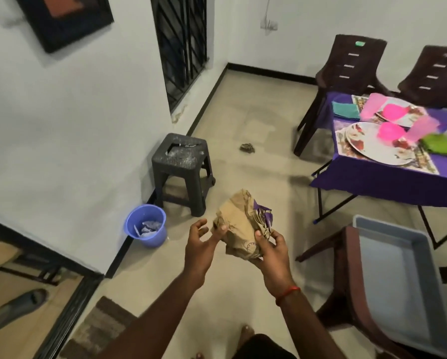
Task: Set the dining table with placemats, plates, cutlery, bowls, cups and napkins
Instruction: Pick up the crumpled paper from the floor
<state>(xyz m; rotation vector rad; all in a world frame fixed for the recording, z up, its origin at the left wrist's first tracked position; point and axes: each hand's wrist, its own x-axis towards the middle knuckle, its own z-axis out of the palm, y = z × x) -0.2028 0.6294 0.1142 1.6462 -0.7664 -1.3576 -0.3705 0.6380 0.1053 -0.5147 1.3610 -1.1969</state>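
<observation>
A crumpled brown paper wrapper (239, 224) with purple print is held over the floor in front of me. My right hand (271, 251) grips its lower right side. My left hand (200, 243) is beside it with fingers spread, fingertips touching its left edge. At the right stands the dining table (388, 185) under a purple cloth. On it lie patterned placemats, white floral plates (367, 149), pink bowls (391, 132), pink cups (372, 106), a teal napkin (345, 110) and a green napkin (441, 147).
A blue bucket (146, 225) with paper scraps stands by the wall, next to a dark plastic stool (182, 165). Brown chairs (346, 73) stand behind the table. A grey tray (398, 275) rests on a chair at the near right. A small crumpled scrap (247, 147) lies on the floor.
</observation>
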